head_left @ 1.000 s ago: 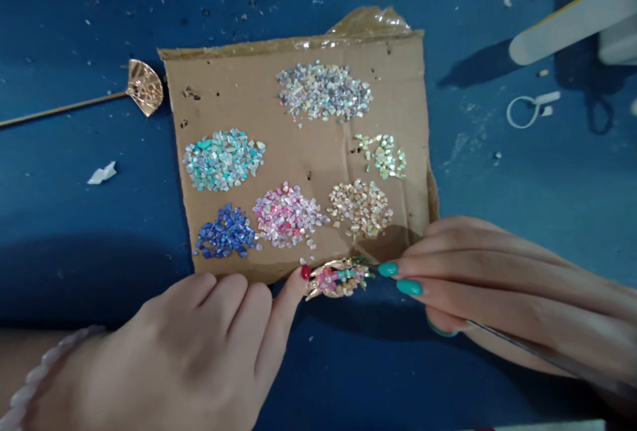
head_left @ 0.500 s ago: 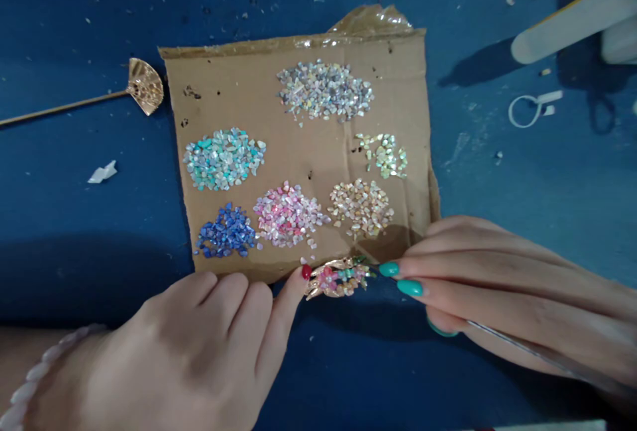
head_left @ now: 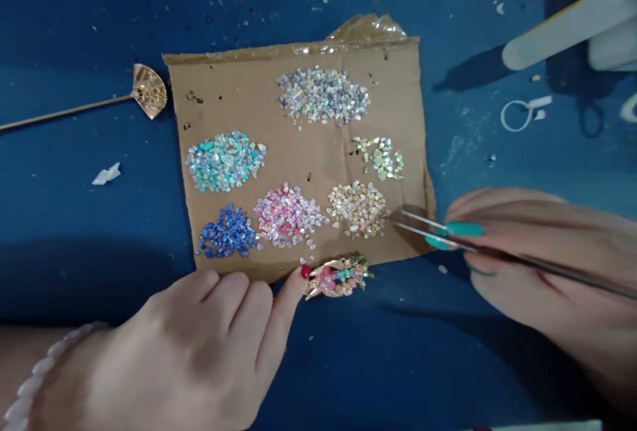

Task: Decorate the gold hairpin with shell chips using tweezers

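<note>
A cardboard sheet (head_left: pixel 308 159) lies on the blue table and carries several small heaps of coloured stone chips: silver (head_left: pixel 323 94), turquoise (head_left: pixel 225 160), pale green (head_left: pixel 382 156), beige (head_left: pixel 358 209), pink (head_left: pixel 287 214) and blue (head_left: pixel 227 232). Just below its front edge lies a gold ornament (head_left: pixel 337 276) set with coloured chips. My left hand (head_left: pixel 199 345) rests on the table, fingers curled, with the index fingertip pressed against the ornament's left end. Metal tweezers (head_left: pixel 423 227) are gripped in my right hand (head_left: pixel 537 265), their tips slightly apart over the cardboard beside the beige heap.
A gold fan-shaped piece on a long stick (head_left: pixel 146 89) lies left of the cardboard. A white paper scrap (head_left: pixel 105 174) sits further left. White plastic rings (head_left: pixel 517 115) and a white flat stick (head_left: pixel 562 26) lie at the upper right. Small debris is scattered along the far side.
My right hand has drawn the tweezers away from the ornament, up and to the right, toward the beige heap. The left hand has stayed put.
</note>
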{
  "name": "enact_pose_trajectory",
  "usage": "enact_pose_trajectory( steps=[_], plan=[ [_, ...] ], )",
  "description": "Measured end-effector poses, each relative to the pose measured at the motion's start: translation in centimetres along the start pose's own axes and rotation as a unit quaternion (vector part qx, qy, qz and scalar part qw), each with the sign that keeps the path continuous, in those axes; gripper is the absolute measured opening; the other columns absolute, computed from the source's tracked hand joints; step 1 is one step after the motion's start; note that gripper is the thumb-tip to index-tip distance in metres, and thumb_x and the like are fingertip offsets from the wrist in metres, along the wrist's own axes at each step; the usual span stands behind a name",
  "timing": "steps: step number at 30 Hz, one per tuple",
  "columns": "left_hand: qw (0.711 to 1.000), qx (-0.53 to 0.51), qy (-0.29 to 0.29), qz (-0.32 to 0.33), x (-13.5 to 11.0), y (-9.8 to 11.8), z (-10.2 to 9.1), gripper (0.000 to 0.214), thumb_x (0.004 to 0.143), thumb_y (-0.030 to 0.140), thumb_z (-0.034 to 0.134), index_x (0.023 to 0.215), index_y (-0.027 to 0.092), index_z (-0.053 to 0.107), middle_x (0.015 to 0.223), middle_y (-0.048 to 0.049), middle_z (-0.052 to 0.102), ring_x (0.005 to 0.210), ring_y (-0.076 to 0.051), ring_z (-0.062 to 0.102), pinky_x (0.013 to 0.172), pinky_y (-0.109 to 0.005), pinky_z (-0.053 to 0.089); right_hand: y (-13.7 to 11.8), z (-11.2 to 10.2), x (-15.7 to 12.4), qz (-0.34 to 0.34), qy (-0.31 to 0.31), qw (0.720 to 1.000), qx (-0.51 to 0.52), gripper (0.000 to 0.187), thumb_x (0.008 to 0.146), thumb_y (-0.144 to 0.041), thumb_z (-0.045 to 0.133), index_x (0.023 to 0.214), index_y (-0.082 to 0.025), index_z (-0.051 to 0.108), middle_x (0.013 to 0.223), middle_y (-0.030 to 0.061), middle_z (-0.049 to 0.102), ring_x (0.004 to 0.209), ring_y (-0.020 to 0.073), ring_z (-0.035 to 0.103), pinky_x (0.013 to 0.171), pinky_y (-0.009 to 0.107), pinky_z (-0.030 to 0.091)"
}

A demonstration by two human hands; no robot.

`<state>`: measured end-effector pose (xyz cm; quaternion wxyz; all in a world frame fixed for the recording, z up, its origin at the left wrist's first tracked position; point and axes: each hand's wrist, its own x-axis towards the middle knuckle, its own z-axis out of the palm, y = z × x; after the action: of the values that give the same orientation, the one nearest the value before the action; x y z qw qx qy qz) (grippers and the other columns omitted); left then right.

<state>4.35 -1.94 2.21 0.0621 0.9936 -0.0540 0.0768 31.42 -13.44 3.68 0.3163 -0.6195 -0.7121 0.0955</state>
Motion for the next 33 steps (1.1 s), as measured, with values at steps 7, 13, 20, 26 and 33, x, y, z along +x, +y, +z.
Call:
enact_pose_trajectory(
  steps=[7, 13, 20, 26, 33],
  plan=[
    [1.0, 0.001, 0.002, -0.001, 0.3, 0.1, -0.1, 0.04, 0.085, 0.007, 0.041, 0.122, -0.005, 0.051, 0.066, -0.0048, 0.057, 0.05, -0.019, 0.054, 0.035, -0.031, 0.039, 2.7, 1.5, -0.3, 0.084, 0.097, 0.988, -0.084, 0.021, 0.075, -0.008, 0.068, 0.093, -0.02, 0.07, 0.086, 0.0032, 0.073, 0.074, 0.0146, 0.069, 0.067, 0.023, 0.056],
    [1.0, 0.002, -0.003, 0.004, 0.3, -0.1, 0.0, 0.041, 0.084, 0.007, 0.042, 0.123, -0.005, 0.05, 0.066, -0.0044, 0.056, 0.05, -0.019, 0.054, 0.035, -0.031, 0.039, 2.9, 2.5, 1.2, 0.043, 0.153, 0.985, -0.071, 0.008, 0.08, -0.016, 0.066, 0.083, -0.023, 0.068, 0.078, -0.0013, 0.069, 0.077, 0.013, 0.067, 0.068, 0.029, 0.055],
    [1.0, 0.008, -0.009, 0.011, 0.4, -0.2, -0.2, 0.043, 0.083, 0.008, 0.044, 0.124, -0.005, 0.05, 0.066, -0.0038, 0.054, 0.051, -0.019, 0.053, 0.037, -0.032, 0.039, 3.9, 2.6, 1.6, 0.054, 0.162, 0.982, -0.081, 0.006, 0.08, -0.014, 0.065, 0.08, -0.019, 0.068, 0.082, 0.0014, 0.071, 0.079, 0.0145, 0.068, 0.073, 0.031, 0.055],
    [1.0, 0.007, -0.016, 0.01, 0.1, -0.2, -0.1, 0.043, 0.084, 0.007, 0.043, 0.124, -0.004, 0.05, 0.067, -0.0038, 0.055, 0.051, -0.019, 0.053, 0.038, -0.033, 0.041, 4.0, 3.0, 1.6, 0.04, 0.157, 0.986, -0.051, 0.013, 0.08, -0.01, 0.064, 0.083, -0.022, 0.069, 0.085, -0.0024, 0.072, 0.086, 0.0152, 0.069, 0.076, 0.033, 0.056],
    [1.0, 0.001, -0.007, 0.01, 0.3, -0.1, -0.2, 0.042, 0.082, 0.005, 0.041, 0.123, -0.004, 0.05, 0.066, -0.0053, 0.057, 0.052, -0.02, 0.055, 0.036, -0.031, 0.039, 4.0, 2.8, 1.4, 0.063, 0.15, 0.982, -0.092, 0.009, 0.081, -0.014, 0.065, 0.084, -0.021, 0.07, 0.084, 0.0004, 0.072, 0.083, 0.0166, 0.069, 0.073, 0.033, 0.056]
  ],
)
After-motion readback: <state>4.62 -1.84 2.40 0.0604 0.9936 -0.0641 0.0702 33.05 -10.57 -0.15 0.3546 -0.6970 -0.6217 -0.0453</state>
